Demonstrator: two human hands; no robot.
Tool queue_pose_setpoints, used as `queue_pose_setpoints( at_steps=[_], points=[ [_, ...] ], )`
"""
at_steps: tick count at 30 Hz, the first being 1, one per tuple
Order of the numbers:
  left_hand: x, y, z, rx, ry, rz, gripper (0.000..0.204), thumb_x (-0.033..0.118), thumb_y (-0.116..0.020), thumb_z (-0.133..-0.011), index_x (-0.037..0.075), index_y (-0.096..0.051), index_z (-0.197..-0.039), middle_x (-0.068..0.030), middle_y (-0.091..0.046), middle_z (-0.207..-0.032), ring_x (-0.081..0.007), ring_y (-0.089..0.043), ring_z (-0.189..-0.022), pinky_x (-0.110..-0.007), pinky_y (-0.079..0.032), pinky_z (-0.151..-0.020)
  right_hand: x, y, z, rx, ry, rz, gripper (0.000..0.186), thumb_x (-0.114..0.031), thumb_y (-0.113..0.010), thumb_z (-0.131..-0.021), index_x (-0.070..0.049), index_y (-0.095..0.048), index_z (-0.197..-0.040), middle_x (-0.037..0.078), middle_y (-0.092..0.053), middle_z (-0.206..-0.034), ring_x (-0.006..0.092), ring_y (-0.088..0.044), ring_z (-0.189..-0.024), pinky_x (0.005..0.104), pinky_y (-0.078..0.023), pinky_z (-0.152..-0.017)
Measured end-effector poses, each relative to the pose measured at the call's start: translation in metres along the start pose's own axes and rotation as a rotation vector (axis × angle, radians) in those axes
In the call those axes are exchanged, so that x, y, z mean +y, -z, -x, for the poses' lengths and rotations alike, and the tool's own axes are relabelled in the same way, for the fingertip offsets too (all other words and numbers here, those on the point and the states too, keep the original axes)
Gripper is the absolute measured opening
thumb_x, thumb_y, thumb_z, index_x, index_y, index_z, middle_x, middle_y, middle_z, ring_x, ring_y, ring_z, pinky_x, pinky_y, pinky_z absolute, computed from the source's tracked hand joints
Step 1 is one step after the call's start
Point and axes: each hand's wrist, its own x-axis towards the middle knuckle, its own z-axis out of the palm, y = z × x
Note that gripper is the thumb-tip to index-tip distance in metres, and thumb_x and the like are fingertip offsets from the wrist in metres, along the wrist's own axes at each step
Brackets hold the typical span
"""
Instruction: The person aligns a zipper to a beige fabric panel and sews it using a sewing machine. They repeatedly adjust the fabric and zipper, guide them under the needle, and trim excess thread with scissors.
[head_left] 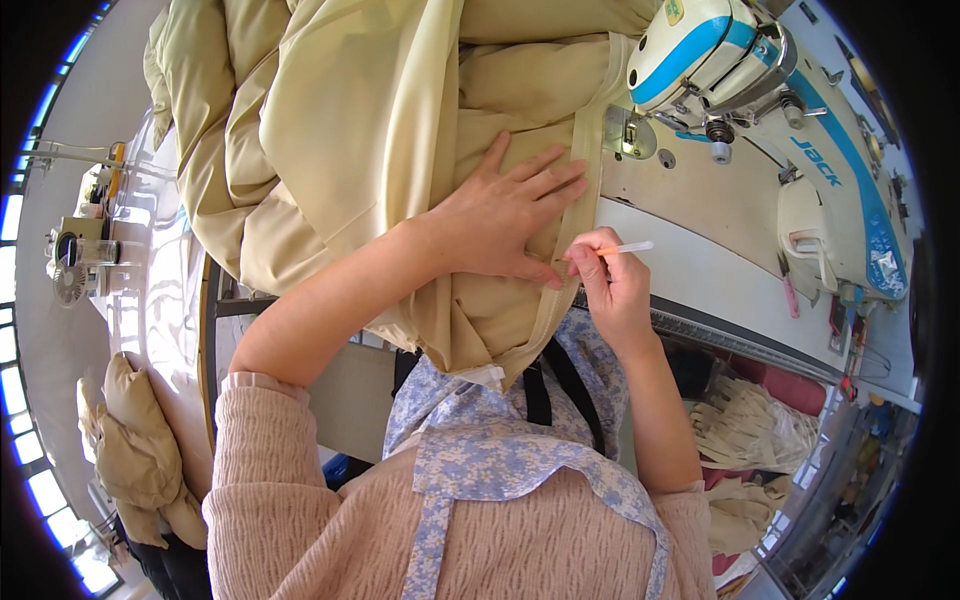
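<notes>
**Hands on a cream quilt at the sewing machine**

The left hand lies flat and open, fingers spread, pressing down on a bulky cream quilt of smooth, padded fabric that bunches in soft folds over the table. Just right of its fingertips runs a flat cream binding strip along the quilt's edge, leading up to the needle area. The right hand sits just beside the left, touching the strip, its fingers pinched shut on a thin white stick-like tool that points away to the right. Beyond both hands stands a white sewing machine with glossy blue bands and a small oval yellow-green label near its top. Far to the left of the left hand, a puffy cream cushion-like bundle rests low. The person wears a knitted pink sweater and a floral blue apron.
</notes>
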Motion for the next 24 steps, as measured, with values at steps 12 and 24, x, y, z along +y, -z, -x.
queue_pose_setpoints(
  at_steps=[12,24],
  points=[
    [-0.002,-0.005,0.0,0.019,-0.011,-0.006,0.108,0.073,-0.068,-0.075,0.002,-0.041,-0.152,-0.0115,-0.036,-0.161,-0.0315,-0.028,-0.151,-0.068,-0.016,-0.119,0.004,0.0,0.005,0.176,-0.067,-0.305,0.016,-0.016,-0.056,-0.106,-0.002,-0.06,-0.098,0.004,-0.062,-0.081,0.0099,-0.058,-0.069,0.0244,-0.048,-0.063],
    [0.029,0.028,0.077,0.065,-0.061,0.181,0.033,0.025,-0.069,-0.091,0.009,-0.069,-0.12,-0.0024,-0.066,-0.13,-0.0233,-0.06,-0.122,-0.043,-0.045,-0.098,-0.015,0.028,0.02,0.247,0.011,-0.253,0.032,-0.02,-0.049,-0.109,0.001,-0.065,-0.091,0.008,-0.065,-0.091,0.0132,-0.059,-0.075,0.0266,-0.048,-0.065]
  ],
)
